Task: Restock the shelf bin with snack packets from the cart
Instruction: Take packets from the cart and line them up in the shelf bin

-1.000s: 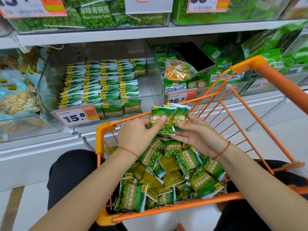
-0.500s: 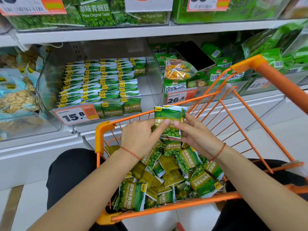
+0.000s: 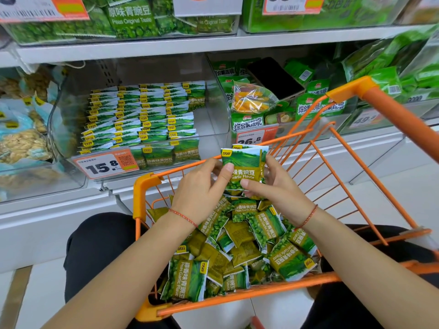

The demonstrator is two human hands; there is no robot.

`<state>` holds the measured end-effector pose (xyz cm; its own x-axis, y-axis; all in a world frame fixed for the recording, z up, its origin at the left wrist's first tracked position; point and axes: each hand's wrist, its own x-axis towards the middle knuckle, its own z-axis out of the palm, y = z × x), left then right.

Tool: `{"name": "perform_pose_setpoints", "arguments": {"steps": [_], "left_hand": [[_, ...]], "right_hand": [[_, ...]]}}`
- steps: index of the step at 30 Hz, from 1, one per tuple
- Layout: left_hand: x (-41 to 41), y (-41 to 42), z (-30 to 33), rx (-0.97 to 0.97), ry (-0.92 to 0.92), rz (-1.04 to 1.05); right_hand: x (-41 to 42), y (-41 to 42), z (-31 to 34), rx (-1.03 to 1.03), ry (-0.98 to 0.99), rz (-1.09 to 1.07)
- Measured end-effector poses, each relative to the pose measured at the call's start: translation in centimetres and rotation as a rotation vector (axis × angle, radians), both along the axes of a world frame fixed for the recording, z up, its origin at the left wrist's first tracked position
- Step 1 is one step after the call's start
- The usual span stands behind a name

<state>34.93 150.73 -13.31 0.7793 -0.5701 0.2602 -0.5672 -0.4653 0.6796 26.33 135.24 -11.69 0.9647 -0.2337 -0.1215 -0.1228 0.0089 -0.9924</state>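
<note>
Over the orange cart point(image 3: 249, 292), both hands hold a small upright stack of green garlic-pea packets point(image 3: 244, 166). My left hand point(image 3: 202, 186) pinches the stack's left side with the thumb on its front. My right hand point(image 3: 275, 189) grips its right side and lower edge. Many loose packets point(image 3: 240, 243) of the same kind lie heaped in the cart. The clear shelf bin point(image 3: 213, 96) with the 15.8 price tag stands beyond the cart at the left, filled with neat rows of packets point(image 3: 142, 117); its right part shows bare floor.
A neighbouring bin point(image 3: 259, 136) with the 26.8 tag holds other green bags, an orange snack bag and a black phone point(image 3: 275, 78). Blue bags of nuts point(image 3: 21, 138) fill the bin at far left. An upper shelf point(image 3: 166, 47) hangs over the bins. My dark-clad knees flank the cart.
The fanned packets have been squared into one aligned stack between my hands, and the stack has risen slightly over the cart's far rim.
</note>
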Motion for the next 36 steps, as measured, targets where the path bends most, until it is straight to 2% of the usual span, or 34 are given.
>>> {"name": "perform_pose_setpoints", "arguments": {"steps": [5,12,16,20,24,27,32,36], "left_hand": [[0.2,0.1,-0.2,-0.134,0.082,-0.126],[0.2,0.3,-0.1,-0.208,0.061,-0.085],[-0.1,0.2,0.3,-0.292,0.213,-0.060],[0.0,0.3,0.8,-0.311,0.284,-0.046],[0.2,0.6,0.7,-0.275,0.198,-0.120],[0.5,0.8,1.8,-0.182,0.215,-0.213],[2.1,0.4,5.2,0.329,0.250,-0.484],[3.0,0.5,6.2,0.444,0.200,-0.513]], "right_hand": [[-0.1,0.2,-0.1,-0.068,-0.017,0.020],[0.0,0.2,-0.6,-0.123,-0.046,0.022],[0.0,0.2,-0.7,-0.149,-0.062,0.004],[0.0,0.1,-0.5,-0.099,-0.066,0.007],[0.0,-0.1,-0.5,-0.132,-0.043,0.048],[0.0,-0.2,-0.6,-0.115,0.015,0.117],[-0.3,0.1,-0.1,-0.206,0.096,0.246],[-0.1,0.0,0.4,-0.148,0.110,0.248]]}}
